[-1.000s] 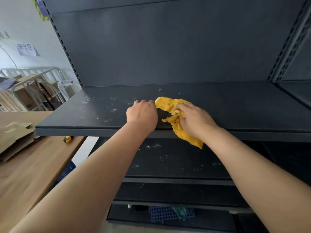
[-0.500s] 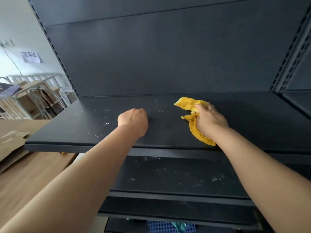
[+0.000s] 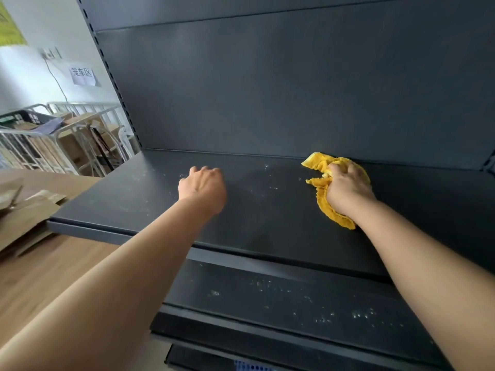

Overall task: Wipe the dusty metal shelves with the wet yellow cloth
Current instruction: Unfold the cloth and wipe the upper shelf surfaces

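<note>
A dark grey metal shelf runs across the middle of the view, with white dust specks on its left and centre. My right hand presses a crumpled yellow cloth onto the shelf's right part, close to the back panel. My left hand rests on the shelf near its middle as a closed fist with nothing in it. A lower shelf below also carries scattered white specks.
The shelf unit's dark back panel rises behind the hands. A wooden table with flattened cardboard stands at the left. Metal roll cages with boxes are behind it. A blue crate shows at the bottom.
My right hand has slid the yellow cloth from the shelf's front centre to the right and toward the back panel. My left hand let go of the cloth and stayed on the shelf.
</note>
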